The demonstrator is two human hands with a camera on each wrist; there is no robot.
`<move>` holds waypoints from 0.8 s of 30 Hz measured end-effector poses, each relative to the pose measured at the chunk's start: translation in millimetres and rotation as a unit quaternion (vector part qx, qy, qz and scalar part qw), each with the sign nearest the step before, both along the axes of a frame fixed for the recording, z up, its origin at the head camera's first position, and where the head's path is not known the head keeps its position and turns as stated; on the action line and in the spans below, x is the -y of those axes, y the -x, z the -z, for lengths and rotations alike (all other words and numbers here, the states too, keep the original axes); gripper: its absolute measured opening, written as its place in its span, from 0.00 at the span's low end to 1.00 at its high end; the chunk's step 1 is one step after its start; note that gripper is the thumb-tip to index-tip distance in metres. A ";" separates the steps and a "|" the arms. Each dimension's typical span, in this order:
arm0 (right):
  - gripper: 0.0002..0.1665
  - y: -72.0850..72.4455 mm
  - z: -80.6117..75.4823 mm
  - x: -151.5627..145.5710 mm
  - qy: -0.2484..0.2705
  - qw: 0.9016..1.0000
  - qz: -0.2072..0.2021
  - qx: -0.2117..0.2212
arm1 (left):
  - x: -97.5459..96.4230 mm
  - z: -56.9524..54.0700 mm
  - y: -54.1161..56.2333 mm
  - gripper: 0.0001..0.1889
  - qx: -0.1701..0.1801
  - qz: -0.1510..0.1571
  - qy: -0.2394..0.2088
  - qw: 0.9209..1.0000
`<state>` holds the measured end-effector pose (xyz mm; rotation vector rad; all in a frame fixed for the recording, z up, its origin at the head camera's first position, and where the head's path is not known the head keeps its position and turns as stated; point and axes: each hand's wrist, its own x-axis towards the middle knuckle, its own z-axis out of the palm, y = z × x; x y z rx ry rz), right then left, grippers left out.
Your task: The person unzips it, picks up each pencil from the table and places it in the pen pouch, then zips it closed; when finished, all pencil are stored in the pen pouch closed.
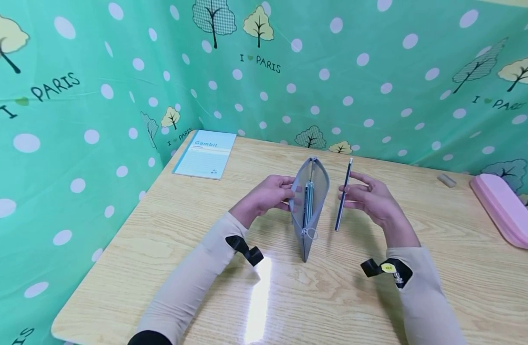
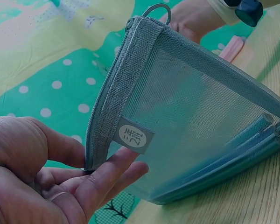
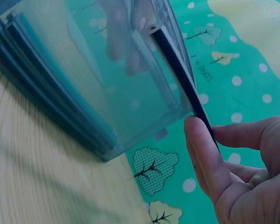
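A grey mesh zip pouch (image 1: 321,203) stands on the table with its top spread apart. Several pencils (image 1: 308,203) lie inside it, and they show through the mesh in both wrist views. My left hand (image 1: 270,195) pinches the pouch's left rim between thumb and fingers, close to a small label (image 2: 132,136). To the right of the pouch, my right hand (image 1: 372,197) pinches a dark blue striped pencil (image 1: 344,194) between thumb and fingertips. That pencil is tilted and outside the pouch in the head view. A zip-pull ring (image 1: 311,234) hangs at the pouch's near end.
A light blue notebook (image 1: 206,154) lies at the table's back left. Toward the back right are a small grey eraser (image 1: 446,180) and a pink pencil case (image 1: 507,211). A green patterned curtain (image 1: 333,72) hangs behind the wooden table (image 1: 324,306).
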<state>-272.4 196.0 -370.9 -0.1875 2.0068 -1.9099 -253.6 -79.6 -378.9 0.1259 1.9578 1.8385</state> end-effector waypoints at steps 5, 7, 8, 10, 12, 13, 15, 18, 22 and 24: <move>0.43 -4.8 -5.9 5.8 0.001 1.000 0.004 -0.013 | -0.3 -0.4 -0.6 0.28 -0.001 -0.002 -0.009 1.000; 0.43 -6.4 -7.9 8.0 0.004 1.000 0.006 -0.015 | -0.4 -0.4 -0.8 0.28 0.000 -0.002 -0.013 1.000; 0.43 -7.2 -8.9 9.2 0.006 1.000 0.008 -0.016 | -0.6 -0.3 -0.9 0.27 0.000 -0.002 -0.013 1.000; 0.43 -8.5 -10.5 11.8 0.011 1.000 0.012 -0.018 | -0.7 -0.3 -0.9 0.28 0.000 -0.002 -0.013 1.000; 0.43 -9.5 -11.7 14.6 0.016 1.000 0.015 -0.019 | -0.7 -0.4 -1.0 0.27 0.002 -0.003 -0.011 1.000; 0.42 -10.0 -12.5 16.1 0.019 1.000 0.016 -0.019 | -0.7 -0.4 -1.0 0.27 0.003 -0.003 -0.010 1.000; 0.42 -11.1 -14.2 18.9 0.024 0.999 0.018 -0.021 | -0.7 -0.8 -1.3 0.27 0.003 -0.003 -0.006 1.000; 0.41 -12.3 -17.0 23.3 0.028 0.999 0.021 -0.028 | -0.9 -1.3 -1.5 0.27 0.003 -0.002 -0.002 1.000; 0.41 -13.2 -20.3 30.5 0.032 0.999 0.025 -0.034 | -1.1 -1.4 -1.1 0.27 0.001 -0.002 0.001 1.000; 0.41 -13.2 -21.5 34.5 0.034 0.998 0.027 -0.033 | -1.3 -1.2 -0.6 0.27 -0.001 -0.002 0.002 1.000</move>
